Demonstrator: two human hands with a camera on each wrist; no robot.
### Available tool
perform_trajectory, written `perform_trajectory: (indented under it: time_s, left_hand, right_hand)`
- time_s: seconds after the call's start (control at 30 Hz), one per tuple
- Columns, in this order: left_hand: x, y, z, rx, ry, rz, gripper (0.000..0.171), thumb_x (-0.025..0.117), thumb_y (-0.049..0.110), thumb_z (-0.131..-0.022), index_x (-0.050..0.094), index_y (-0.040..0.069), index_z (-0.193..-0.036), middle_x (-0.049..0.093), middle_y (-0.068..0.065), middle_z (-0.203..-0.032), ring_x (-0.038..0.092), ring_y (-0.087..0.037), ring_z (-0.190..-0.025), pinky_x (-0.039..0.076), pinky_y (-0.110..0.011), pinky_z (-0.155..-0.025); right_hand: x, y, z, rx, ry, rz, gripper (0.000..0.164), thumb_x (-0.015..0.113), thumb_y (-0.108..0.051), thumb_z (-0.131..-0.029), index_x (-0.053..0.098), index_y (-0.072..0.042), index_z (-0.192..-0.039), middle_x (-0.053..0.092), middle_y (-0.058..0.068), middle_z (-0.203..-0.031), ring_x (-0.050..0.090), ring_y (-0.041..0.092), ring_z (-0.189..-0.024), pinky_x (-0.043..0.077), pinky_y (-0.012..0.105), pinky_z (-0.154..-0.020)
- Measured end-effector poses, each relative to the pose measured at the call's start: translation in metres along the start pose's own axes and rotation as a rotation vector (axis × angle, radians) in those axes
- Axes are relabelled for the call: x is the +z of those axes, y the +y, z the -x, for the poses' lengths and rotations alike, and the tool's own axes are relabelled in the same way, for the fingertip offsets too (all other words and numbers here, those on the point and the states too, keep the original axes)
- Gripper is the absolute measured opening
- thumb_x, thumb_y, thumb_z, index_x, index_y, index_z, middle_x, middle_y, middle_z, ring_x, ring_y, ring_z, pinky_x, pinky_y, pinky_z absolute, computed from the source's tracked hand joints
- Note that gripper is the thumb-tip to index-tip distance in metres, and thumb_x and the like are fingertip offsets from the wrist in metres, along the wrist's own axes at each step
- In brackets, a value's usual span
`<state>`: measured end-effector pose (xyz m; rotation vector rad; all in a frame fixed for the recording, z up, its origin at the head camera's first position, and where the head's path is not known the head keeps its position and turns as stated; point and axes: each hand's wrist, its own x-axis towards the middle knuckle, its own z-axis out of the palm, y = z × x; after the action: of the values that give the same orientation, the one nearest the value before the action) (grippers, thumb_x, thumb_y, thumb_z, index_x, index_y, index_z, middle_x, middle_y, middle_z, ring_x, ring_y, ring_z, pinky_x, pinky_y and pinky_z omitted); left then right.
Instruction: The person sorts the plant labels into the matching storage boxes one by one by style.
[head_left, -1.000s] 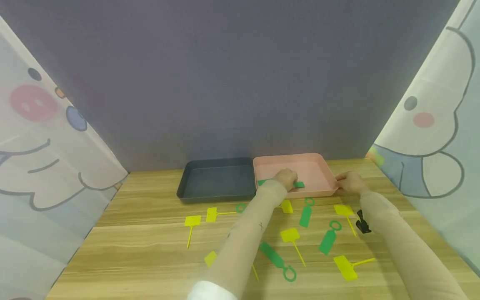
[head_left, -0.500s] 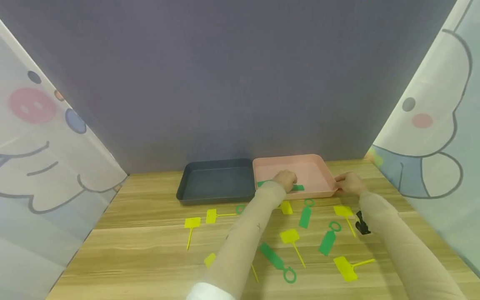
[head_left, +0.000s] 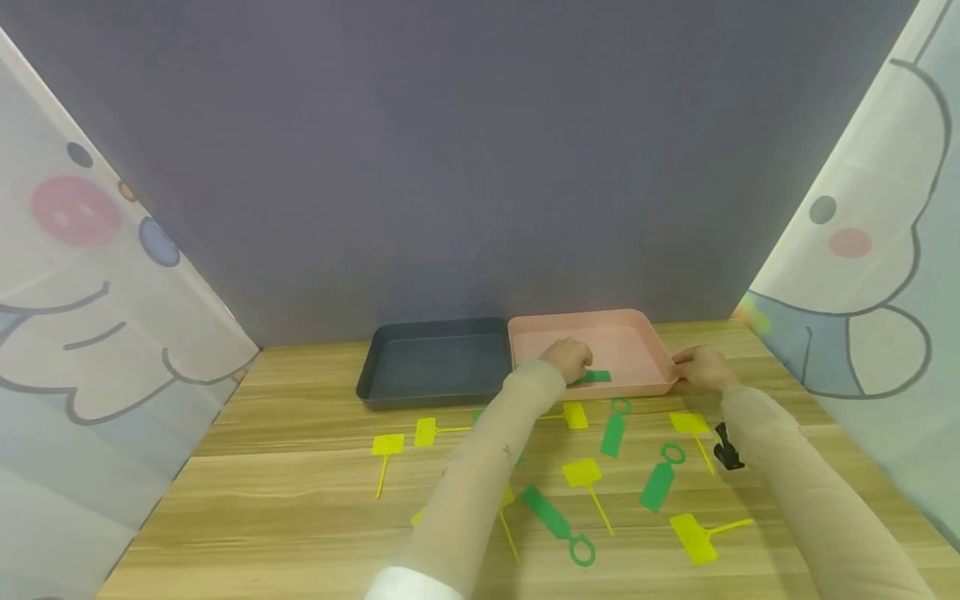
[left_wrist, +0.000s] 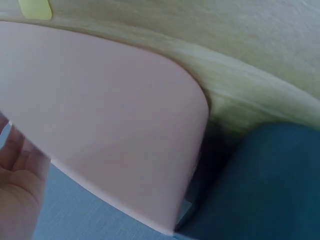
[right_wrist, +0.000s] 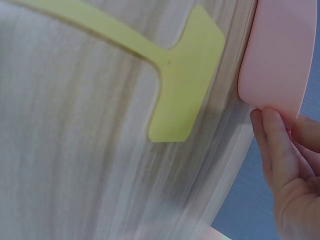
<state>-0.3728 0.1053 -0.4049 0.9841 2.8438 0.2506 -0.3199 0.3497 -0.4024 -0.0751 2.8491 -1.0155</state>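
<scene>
My left hand (head_left: 567, 360) is down inside the pink tray (head_left: 630, 346), close to its front wall. A green tag (head_left: 597, 377) sticks out to the right of that hand. In the left wrist view, the tray wall hides the fingertips of the left hand (left_wrist: 20, 185), so its grip on the tag does not show. My right hand (head_left: 703, 368) pinches the tray's front right corner. In the right wrist view, the thumb and fingers of the right hand (right_wrist: 290, 165) meet on the pink tray's wall (right_wrist: 277, 60).
A dark blue tray (head_left: 441, 362) adjoins the pink one on the left. Several yellow T-shaped tags (head_left: 582, 473) and green ring-ended tags (head_left: 658, 486) lie scattered on the wooden table (head_left: 270, 467). A small black object (head_left: 727, 450) lies beside the right forearm. A grey wall (head_left: 480, 167) rises behind.
My left hand and forearm have shifted slightly left, and the green piece left of that hand is now covered. The right hand stays at the tray corner.
</scene>
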Motion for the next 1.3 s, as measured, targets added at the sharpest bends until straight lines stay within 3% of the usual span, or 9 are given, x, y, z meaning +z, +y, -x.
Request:
perform_trajectory:
  time_s: [0.13,0.23,0.37,0.47,0.73,1.07,1.3]
  left_hand:
    - [-0.002,-0.004,0.001,0.041,-0.005,-0.002,0.028,0.062,0.014,-0.087,0.065,0.016,-0.115,0.064,0.004,-0.115,0.06,-0.01,-0.105,0.049,-0.019,-0.087]
    - [-0.006,-0.005,0.004,0.069,0.0,-0.011,0.031,0.065,0.015,-0.085,0.064,0.015,-0.116,0.065,0.003,-0.114,0.06,-0.009,-0.103,0.048,-0.017,-0.087]
    - [-0.01,-0.005,0.009,0.095,0.01,-0.006,0.029,0.063,0.015,-0.086,0.064,0.014,-0.116,0.065,0.002,-0.114,0.06,-0.01,-0.103,0.048,-0.018,-0.088]
    - [-0.01,-0.006,0.009,0.114,0.002,0.0,0.029,0.063,0.016,-0.087,0.064,0.014,-0.116,0.065,0.003,-0.113,0.06,-0.009,-0.102,0.047,-0.017,-0.089]
    - [-0.016,-0.012,0.015,0.166,-0.004,0.009,0.028,0.06,0.019,-0.089,0.063,0.012,-0.116,0.065,0.003,-0.113,0.06,-0.01,-0.103,0.047,-0.018,-0.089]
    - [-0.025,-0.022,0.035,0.255,0.012,-0.032,0.023,0.06,0.017,-0.089,0.067,0.011,-0.11,0.068,0.002,-0.107,0.061,-0.01,-0.097,0.048,-0.018,-0.086]
    - [-0.033,-0.033,0.056,0.242,-0.014,0.047,0.027,0.061,0.014,-0.088,0.064,0.008,-0.113,0.066,-0.002,-0.112,0.062,-0.012,-0.1,0.049,-0.019,-0.086]
  right_hand:
    - [0.001,0.027,-0.018,-0.028,-0.002,-0.049,0.037,0.061,-0.01,-0.082,0.057,0.017,-0.106,0.065,0.027,-0.092,0.065,0.017,-0.072,0.056,0.027,-0.063]
    - [0.001,0.032,-0.02,-0.039,-0.008,-0.092,0.038,0.063,-0.012,-0.08,0.059,0.016,-0.104,0.066,0.026,-0.09,0.064,0.016,-0.07,0.056,0.028,-0.062]
    - [-0.002,0.004,-0.001,-0.011,-0.009,-0.048,0.038,0.057,-0.005,-0.082,0.053,0.022,-0.108,0.061,0.034,-0.101,0.064,0.016,-0.073,0.055,0.025,-0.063]
    - [-0.002,-0.002,0.003,0.005,-0.01,-0.003,0.037,0.055,-0.004,-0.084,0.051,0.022,-0.11,0.06,0.034,-0.103,0.063,0.016,-0.075,0.053,0.022,-0.063]
    - [-0.001,0.0,0.001,0.003,-0.01,0.0,0.037,0.055,-0.004,-0.083,0.052,0.022,-0.109,0.06,0.034,-0.104,0.063,0.021,-0.078,0.054,0.024,-0.065]
    - [-0.004,0.0,0.002,0.015,-0.008,0.023,0.039,0.057,-0.005,-0.083,0.051,0.022,-0.111,0.059,0.035,-0.106,0.063,0.025,-0.083,0.055,0.03,-0.07]
    - [-0.004,-0.002,0.004,-0.014,0.007,0.074,0.038,0.056,-0.008,-0.084,0.054,0.02,-0.11,0.058,0.034,-0.107,0.06,0.035,-0.09,0.052,0.043,-0.08]
